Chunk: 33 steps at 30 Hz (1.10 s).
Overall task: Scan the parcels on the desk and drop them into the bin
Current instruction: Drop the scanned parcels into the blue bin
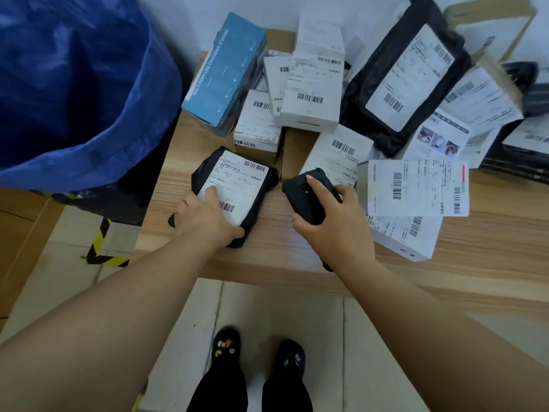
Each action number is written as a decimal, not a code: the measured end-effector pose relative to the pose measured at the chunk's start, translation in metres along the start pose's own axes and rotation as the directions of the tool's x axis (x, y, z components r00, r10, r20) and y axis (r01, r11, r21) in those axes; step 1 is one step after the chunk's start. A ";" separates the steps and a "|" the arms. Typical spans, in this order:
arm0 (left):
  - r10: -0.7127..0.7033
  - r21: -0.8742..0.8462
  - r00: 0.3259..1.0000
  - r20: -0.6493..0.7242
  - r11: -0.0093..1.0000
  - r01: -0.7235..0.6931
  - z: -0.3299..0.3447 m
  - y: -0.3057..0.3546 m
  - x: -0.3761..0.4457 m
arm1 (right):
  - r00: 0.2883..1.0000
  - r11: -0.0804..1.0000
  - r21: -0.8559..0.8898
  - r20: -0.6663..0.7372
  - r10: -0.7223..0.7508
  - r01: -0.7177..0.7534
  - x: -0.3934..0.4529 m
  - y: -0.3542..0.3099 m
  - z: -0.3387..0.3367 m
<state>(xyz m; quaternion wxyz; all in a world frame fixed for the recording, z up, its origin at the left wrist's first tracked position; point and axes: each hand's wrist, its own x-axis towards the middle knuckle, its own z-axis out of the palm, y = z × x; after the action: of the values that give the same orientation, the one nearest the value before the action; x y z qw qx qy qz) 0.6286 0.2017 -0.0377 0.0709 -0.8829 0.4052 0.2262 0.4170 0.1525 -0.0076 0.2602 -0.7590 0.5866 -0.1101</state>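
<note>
A small black-wrapped parcel [243, 185] with a white barcode label lies near the desk's left front edge. My left hand [205, 218] grips its near end, thumb on the label. My right hand [332, 215] holds a black handheld scanner [309, 194], index finger on top, its head pointing toward the parcel. The bin lined with a blue bag [77, 90] stands at the left of the desk. Several more labelled parcels sit behind: a blue box [222, 75], white boxes [312, 90], a large black bag [407, 75] and a white box [416, 188] to the right.
The wooden desk [297, 257] has bare surface along its front edge. Below it are flattened cardboard on the floor, my feet in black shoes [258, 352], and yellow-black hazard tape [101, 242] at the left. A wall stands behind the parcels.
</note>
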 end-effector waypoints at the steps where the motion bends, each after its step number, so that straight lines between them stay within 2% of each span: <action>1: 0.007 0.025 1.000 -0.031 1.000 -0.006 -0.005 -0.001 -0.004 | 1.000 1.000 -0.008 0.004 -0.013 0.013 0.000 -0.002 -0.006; 6: 0.123 0.146 0.974 -0.191 0.985 -0.096 -0.040 -0.010 -0.027 | 0.996 0.996 -0.045 0.023 -0.082 0.083 0.004 -0.020 -0.042; 14: 0.263 0.253 0.874 -0.408 0.953 -0.169 -0.117 -0.015 -0.074 | 0.962 0.946 -0.230 0.204 -0.182 0.228 -0.006 -0.062 -0.120; 22: 0.303 0.353 0.808 -0.505 0.927 -0.127 -0.167 -0.015 -0.112 | 0.932 0.847 -0.403 0.252 -0.261 0.346 -0.023 -0.097 -0.194; 28: 0.328 0.371 0.799 -0.504 0.918 -0.142 -0.184 -0.006 -0.138 | 0.926 0.810 -0.452 0.232 -0.298 0.374 -0.043 -0.106 -0.235; 33: 0.292 0.327 0.798 -0.527 0.936 -0.127 -0.186 -0.001 -0.147 | 0.922 0.795 -0.468 0.225 -0.314 0.385 -0.052 -0.108 -0.249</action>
<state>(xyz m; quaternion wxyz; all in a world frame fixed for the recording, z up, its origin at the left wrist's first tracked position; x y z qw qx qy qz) 0.6091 0.2448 0.1945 0.0435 -0.8404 0.5311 -0.0989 0.3744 0.1549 0.2657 0.0670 -0.9012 0.4251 0.0524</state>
